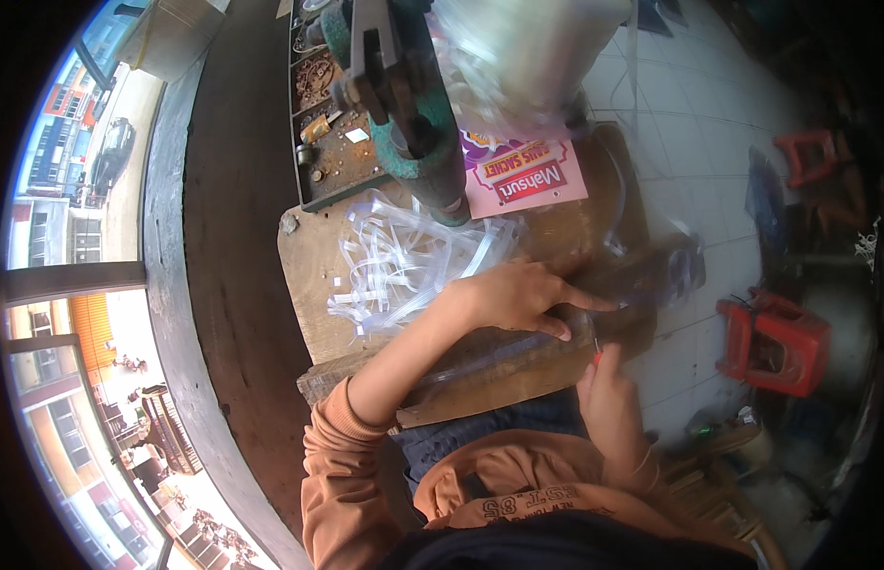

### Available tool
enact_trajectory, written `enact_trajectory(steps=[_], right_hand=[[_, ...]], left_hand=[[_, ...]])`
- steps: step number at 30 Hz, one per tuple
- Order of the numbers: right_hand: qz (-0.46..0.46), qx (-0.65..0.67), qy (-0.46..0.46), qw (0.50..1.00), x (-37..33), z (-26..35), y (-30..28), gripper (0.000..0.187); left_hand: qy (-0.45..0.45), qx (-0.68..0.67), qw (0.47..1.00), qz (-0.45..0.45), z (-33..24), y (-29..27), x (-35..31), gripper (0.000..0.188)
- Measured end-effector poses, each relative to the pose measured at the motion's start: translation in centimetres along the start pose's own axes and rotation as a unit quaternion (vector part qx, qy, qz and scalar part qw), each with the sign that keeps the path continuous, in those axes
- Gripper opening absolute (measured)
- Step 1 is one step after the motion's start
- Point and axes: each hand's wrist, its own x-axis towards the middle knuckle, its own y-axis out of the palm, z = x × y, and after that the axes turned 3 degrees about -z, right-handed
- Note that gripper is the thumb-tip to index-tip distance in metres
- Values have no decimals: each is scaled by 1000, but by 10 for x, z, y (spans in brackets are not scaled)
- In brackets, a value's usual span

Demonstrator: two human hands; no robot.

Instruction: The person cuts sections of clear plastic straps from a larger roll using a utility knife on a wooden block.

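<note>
On my head feed, left hand [518, 296] is palm-down over the wooden board [313, 275], index finger and thumb spread apart; I can't tell what it presses. Right hand [610, 389] is closed around a red-handled tool [598, 358], thin metal end up near the left thumb; exact type too small for me to tell. Heap of clear plastic strips [394, 256] lies left of the left hand, below the green machine [425, 157].

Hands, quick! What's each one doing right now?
Left hand: open, thumb and index finger apart over the wooden board; I can't tell what it presses.
Right hand: closed, holding a small red-handled tool.
</note>
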Motion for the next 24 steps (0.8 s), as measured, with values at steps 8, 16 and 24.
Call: enact_trajectory(steps=[8,16,24], right_hand=[[-8,42,9,999,-2,-11,5,25],[45,12,55,997,2,-2,-2,25],[40,19,44,998,9,-2,-1,28]], left_hand=[[-49,-22,998,38,-3,0,0,59],[-51,-35,997,38,-2,-2,4,61],[-32,-30,999,17,2,0,2,62]])
